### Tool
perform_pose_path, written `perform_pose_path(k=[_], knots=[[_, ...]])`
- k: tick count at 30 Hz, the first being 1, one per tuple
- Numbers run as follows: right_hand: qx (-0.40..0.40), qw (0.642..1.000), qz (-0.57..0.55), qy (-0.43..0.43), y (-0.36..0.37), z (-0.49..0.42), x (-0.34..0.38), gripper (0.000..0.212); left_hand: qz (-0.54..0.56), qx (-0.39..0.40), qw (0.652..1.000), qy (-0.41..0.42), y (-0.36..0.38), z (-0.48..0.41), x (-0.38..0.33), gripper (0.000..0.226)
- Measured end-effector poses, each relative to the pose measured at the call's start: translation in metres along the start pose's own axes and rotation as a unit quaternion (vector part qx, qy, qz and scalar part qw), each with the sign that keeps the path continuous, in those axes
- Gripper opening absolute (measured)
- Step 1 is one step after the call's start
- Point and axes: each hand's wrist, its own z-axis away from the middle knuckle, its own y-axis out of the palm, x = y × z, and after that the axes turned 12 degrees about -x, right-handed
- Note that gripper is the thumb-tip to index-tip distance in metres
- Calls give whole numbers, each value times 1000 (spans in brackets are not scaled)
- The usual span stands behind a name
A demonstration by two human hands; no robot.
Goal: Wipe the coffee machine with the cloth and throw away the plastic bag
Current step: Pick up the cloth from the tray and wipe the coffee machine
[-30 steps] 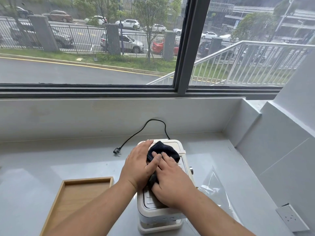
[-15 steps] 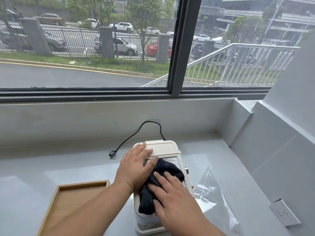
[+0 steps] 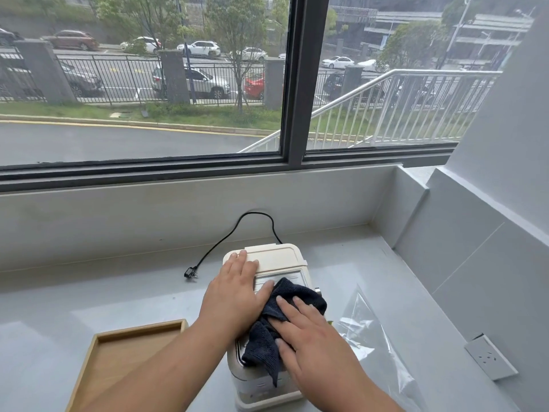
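Observation:
A cream coffee machine [image 3: 274, 258] stands on the grey counter, seen from above. My left hand [image 3: 234, 295] lies flat on its top left side, fingers reaching the rear lid. My right hand [image 3: 315, 340] presses a dark blue cloth [image 3: 264, 343] against the machine's top; part of the cloth hangs over the front. A clear plastic bag [image 3: 377, 346] lies flat on the counter just right of the machine.
A shallow wooden tray [image 3: 89, 361] sits at the front left. The machine's black cord and plug [image 3: 190, 273] trail back-left toward the wall under the window. A wall socket [image 3: 490, 359] is on the right wall, which closes off the counter.
My right hand has drawn the cloth from the rear of the machine's top toward the front, uncovering the lid. My left hand stays on the machine. The view shifted slightly.

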Motion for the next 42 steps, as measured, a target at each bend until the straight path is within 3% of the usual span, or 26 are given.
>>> perform_pose_path(k=[5, 15, 18, 23, 28, 36, 42], knots=[[-9, 999, 21, 25, -1, -17, -13, 55, 19, -7, 1000, -14, 4, 3, -6, 59], [-47, 995, -49, 72, 2, -64, -37, 49, 55, -21, 998, -23, 3, 9, -6, 61], [-60, 991, -83, 87, 3, -76, -44, 49, 41, -20, 999, -13, 2, 8, -5, 72], [-73, 979, -143, 126, -2, -104, -56, 49, 28, -13, 999, -20, 0, 10, -11, 113], [-84, 963, -198, 163, -1, -128, -67, 44, 1, -17, 999, -29, 0, 8, -12, 119], [-126, 903, -334, 239, 6, -125, -78, 17, -9, -22, 999, -40, 2, 7, -12, 122], [-144, 857, -413, 274, 10, -107, -86, 28, -14, -28, 999, -37, 3, 7, -12, 123]])
